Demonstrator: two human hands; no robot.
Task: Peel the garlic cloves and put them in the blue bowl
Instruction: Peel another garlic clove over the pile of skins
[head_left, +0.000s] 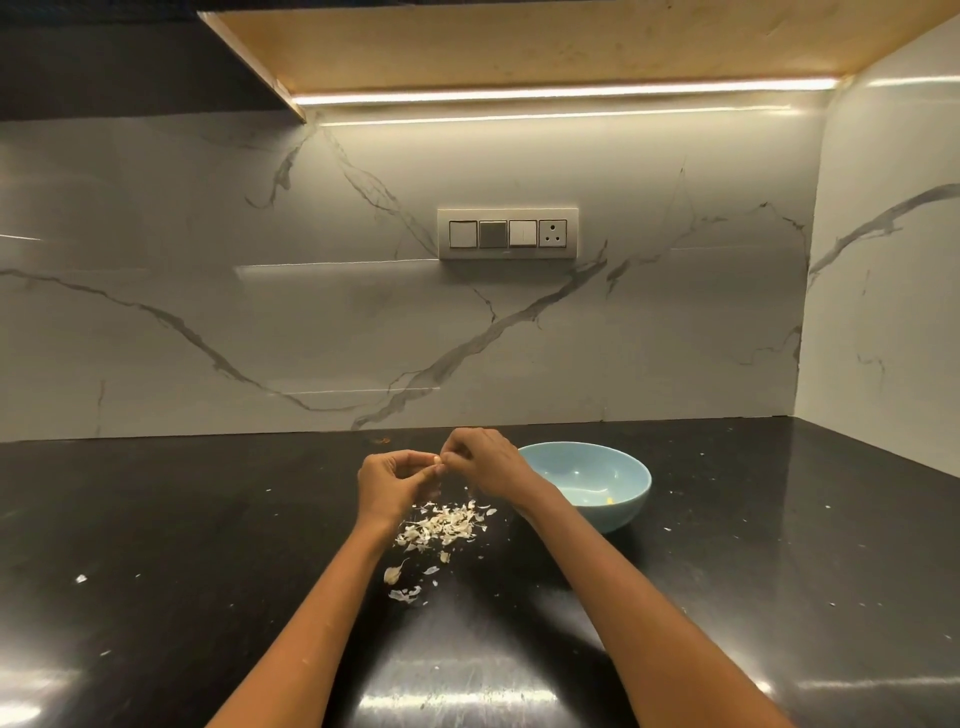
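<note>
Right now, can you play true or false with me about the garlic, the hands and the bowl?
1. Both hands hold one garlic clove up above the counter. True: the left hand and the right hand pinch it between them.
2. The blue bowl is on the person's left. False: it sits to the right of the hands.
3. A pile of garlic skins lies on the black counter below the hands. True.
4. The bowl is full to the top with cloves. False: it is mostly bare inside, with only a small yellowish bit near the bottom.
5. The counter is white. False: it is black; the wall behind is white marble.
</note>
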